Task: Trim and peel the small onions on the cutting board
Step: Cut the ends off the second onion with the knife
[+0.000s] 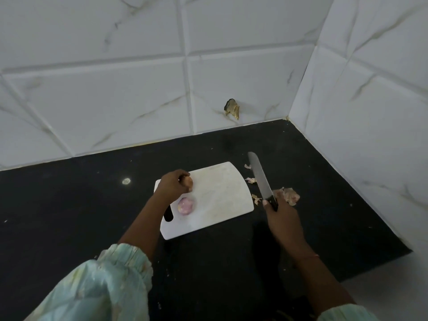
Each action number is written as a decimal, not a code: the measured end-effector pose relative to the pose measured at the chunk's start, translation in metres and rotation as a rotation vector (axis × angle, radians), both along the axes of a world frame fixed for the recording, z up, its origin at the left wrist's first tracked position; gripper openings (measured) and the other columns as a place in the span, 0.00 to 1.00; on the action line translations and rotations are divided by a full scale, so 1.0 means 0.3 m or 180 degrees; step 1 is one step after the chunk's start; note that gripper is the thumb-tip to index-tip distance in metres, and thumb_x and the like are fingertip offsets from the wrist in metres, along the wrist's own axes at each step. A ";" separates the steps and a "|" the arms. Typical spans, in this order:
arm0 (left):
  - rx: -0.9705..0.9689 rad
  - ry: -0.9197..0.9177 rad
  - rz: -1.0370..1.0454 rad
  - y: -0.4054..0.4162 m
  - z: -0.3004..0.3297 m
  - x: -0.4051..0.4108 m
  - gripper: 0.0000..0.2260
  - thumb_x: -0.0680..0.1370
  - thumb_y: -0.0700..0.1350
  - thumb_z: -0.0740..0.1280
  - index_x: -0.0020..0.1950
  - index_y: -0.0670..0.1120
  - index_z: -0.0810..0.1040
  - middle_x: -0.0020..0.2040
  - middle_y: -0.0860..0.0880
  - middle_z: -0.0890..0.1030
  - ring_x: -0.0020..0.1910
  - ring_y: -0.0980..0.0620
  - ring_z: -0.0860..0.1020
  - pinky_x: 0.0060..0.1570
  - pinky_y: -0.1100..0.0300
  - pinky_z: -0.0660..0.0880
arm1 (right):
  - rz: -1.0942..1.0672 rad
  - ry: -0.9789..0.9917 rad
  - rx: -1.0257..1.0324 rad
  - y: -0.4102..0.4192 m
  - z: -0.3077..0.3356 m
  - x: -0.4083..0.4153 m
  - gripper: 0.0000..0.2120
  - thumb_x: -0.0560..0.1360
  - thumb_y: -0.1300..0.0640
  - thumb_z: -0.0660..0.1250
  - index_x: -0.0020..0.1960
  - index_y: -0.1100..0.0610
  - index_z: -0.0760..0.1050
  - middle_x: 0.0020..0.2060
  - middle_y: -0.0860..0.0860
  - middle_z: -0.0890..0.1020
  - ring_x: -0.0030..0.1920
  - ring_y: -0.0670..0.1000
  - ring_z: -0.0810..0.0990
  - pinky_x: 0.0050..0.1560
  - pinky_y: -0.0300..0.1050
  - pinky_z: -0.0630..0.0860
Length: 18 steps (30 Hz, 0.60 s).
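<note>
Two small onions on the white plastic cutting board [215, 195], frame centre: brown unpeeled onion [188, 181] gripped by left hand [172, 185], peeled pink onion [185, 205] just below. Right hand [281, 220] grips black-handled steel knife [260, 179], blade off board's right edge. Advice: lay onion flat w/ fingertips tucked back, slice ends only.

Onion [185, 205] on board [220, 193], peels [288, 195] right.

At the lower left of the frame a loose, pale mint-green sleeve [97, 286] with faint pale print ends in a gathered, ruffled cuff below the elbow. A matching cuff [342, 315] shows at lower right, and a thin reddish thread [311, 256] circles that wrist.
</note>
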State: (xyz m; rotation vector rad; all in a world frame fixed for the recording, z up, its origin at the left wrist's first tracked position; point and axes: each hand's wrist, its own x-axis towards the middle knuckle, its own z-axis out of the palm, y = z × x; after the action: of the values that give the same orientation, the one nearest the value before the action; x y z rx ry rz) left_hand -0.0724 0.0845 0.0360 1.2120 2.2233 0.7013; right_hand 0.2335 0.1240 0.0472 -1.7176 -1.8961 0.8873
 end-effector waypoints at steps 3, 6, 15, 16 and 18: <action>0.0713 -0.0138 0.0211 0.015 0.045 0.058 0.21 0.68 0.41 0.79 0.60 0.48 0.79 0.56 0.50 0.78 0.52 0.51 0.77 0.52 0.60 0.74 | -0.0002 0.0131 -0.0127 0.011 -0.002 0.022 0.15 0.81 0.48 0.59 0.64 0.53 0.70 0.47 0.50 0.80 0.47 0.51 0.81 0.48 0.51 0.79; 0.1354 -0.0340 -0.0073 0.037 0.049 0.209 0.20 0.69 0.41 0.79 0.59 0.47 0.80 0.55 0.50 0.77 0.48 0.58 0.77 0.47 0.68 0.75 | -0.0017 -0.0018 -0.0045 0.010 -0.020 0.024 0.15 0.80 0.45 0.58 0.63 0.52 0.70 0.44 0.50 0.81 0.44 0.51 0.81 0.43 0.48 0.78; 0.1385 -0.0562 -0.0026 0.011 -0.163 0.448 0.23 0.68 0.44 0.79 0.61 0.52 0.77 0.58 0.55 0.76 0.53 0.63 0.74 0.51 0.76 0.69 | 0.0119 -0.0051 -0.0303 -0.017 -0.072 0.017 0.13 0.81 0.47 0.56 0.54 0.55 0.71 0.36 0.52 0.79 0.35 0.50 0.79 0.38 0.53 0.80; 0.1412 -0.0550 -0.0021 0.010 -0.168 0.447 0.23 0.67 0.44 0.79 0.60 0.53 0.77 0.58 0.55 0.76 0.53 0.63 0.74 0.51 0.76 0.69 | 0.0178 -0.0075 -0.0346 -0.026 -0.079 0.015 0.12 0.81 0.47 0.56 0.52 0.54 0.72 0.37 0.52 0.79 0.35 0.51 0.80 0.40 0.55 0.80; 0.1474 -0.0516 -0.0001 0.005 -0.173 0.440 0.24 0.67 0.46 0.80 0.61 0.54 0.78 0.57 0.57 0.77 0.54 0.63 0.74 0.52 0.76 0.69 | 0.0328 -0.0141 -0.0223 -0.045 -0.087 0.002 0.11 0.81 0.46 0.56 0.50 0.52 0.71 0.37 0.51 0.79 0.35 0.50 0.80 0.39 0.54 0.80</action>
State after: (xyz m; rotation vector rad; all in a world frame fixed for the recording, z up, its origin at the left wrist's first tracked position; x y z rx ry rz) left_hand 0.0597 0.0862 -0.0160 1.3082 1.9859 1.3171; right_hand 0.2342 0.1106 0.0210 -1.7055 -2.0207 0.9723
